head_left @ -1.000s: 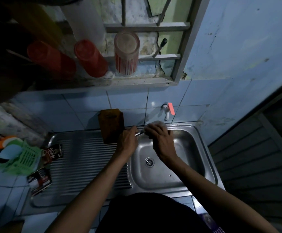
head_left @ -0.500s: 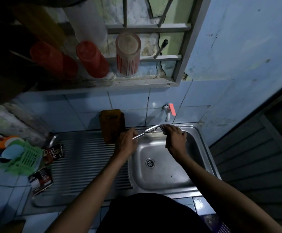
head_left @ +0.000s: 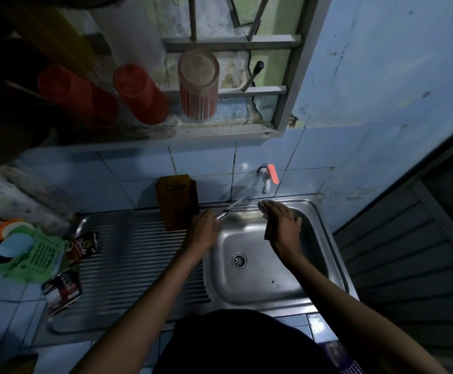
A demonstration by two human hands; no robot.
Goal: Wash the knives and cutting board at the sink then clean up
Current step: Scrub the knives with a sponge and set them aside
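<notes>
- Plainly, the washing is under way and not near done: the left hand (head_left: 202,230) is closed round the handle of a knife (head_left: 234,207), holding it out over the far left corner of the sink (head_left: 336,268) with the blade pointing toward the tap (head_left: 267,178).
- The right hand (head_left: 282,228) is curled round something small and pale at its fingertips, probably a sponge or scrubber; what it is I cannot tell in this dim light. It sits just right of the blade tip, apart from it, below the tap.
- Whether water is running cannot be made out. I see no suds on the blade, so I cannot say whether this knife has been scrubbed or only rinsed.
- The cutting board (head_left: 177,202) stands upright against the tiled wall at the far edge of the drainboard (head_left: 139,255), just left of the left hand. It looks dry and untouched, so I judge it yet to be washed.
- Only this one knife is visible; the task speaks of knives, so others may be out of view or hidden.
- On the left of the bench, a green basket (head_left: 40,255) and two dark sachets (head_left: 63,290) lie by the drainboard's left end. These look like part of the clean-up left for the end.
- By my reckoning: one knife in hand, the board and tidying remaining.
</notes>
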